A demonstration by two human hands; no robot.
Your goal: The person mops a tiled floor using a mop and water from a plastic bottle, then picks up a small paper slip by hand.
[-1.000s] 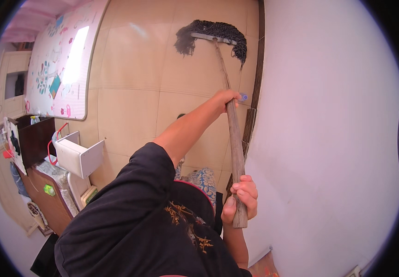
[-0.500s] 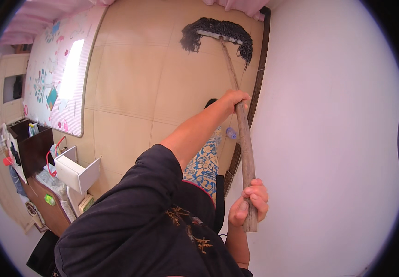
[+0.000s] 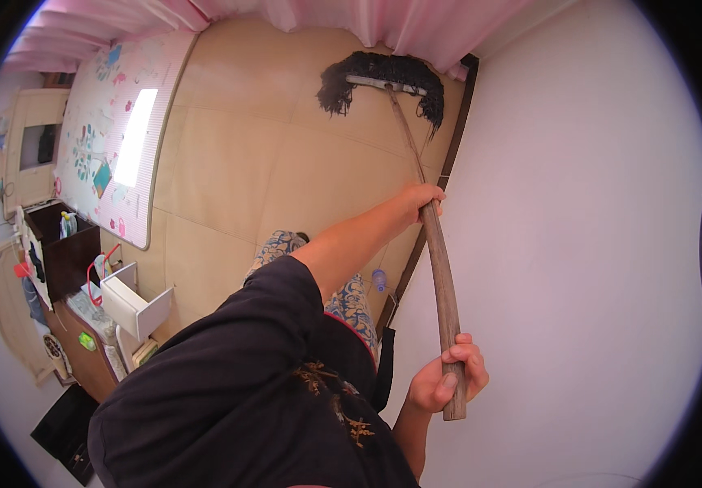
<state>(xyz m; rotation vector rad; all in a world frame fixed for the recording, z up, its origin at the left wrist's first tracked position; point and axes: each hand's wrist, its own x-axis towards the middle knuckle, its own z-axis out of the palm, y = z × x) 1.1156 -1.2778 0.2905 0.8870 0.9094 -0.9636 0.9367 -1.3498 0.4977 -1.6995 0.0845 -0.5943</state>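
Pushed farther, mop [image 3: 383,81] nears curtain [image 3: 399,20] by wall; both hands' fingers [image 3: 452,382] clench handle [image 3: 440,268]

Bright, even daylight; glare patch on the mat [image 3: 135,138]; fisheye-bent edges.

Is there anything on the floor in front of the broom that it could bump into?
Nothing on the tiles blocks the broom head. Just beyond it hangs the pink curtain, and the dark baseboard along the white wall runs on its right. Both the left hand and right hand grip the wooden handle.
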